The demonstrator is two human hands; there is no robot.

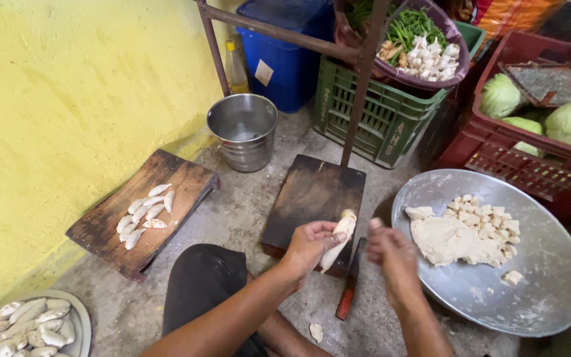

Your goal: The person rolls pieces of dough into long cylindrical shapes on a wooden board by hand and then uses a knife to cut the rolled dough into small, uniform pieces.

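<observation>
My left hand (308,246) holds a long folded piece of white dough (339,238) over the near edge of a dark wooden board (312,195). My right hand (392,254) hovers just to the right of it, fingers curled, with nothing visibly in it. A wide metal pan (550,291) at the right carries a lump of dough (447,239) and several small cut dough pieces (487,221). A red-handled tool (350,281) lies on the floor between my hands.
A second wooden board (186,182) at the left bears several shaped dumplings (145,213); a plate (80,317) at bottom left has more. A steel bucket (243,131), green crate (365,112), red crate (530,165) with cabbages, blue bin (285,59) and a rusty metal stand (361,79) are behind.
</observation>
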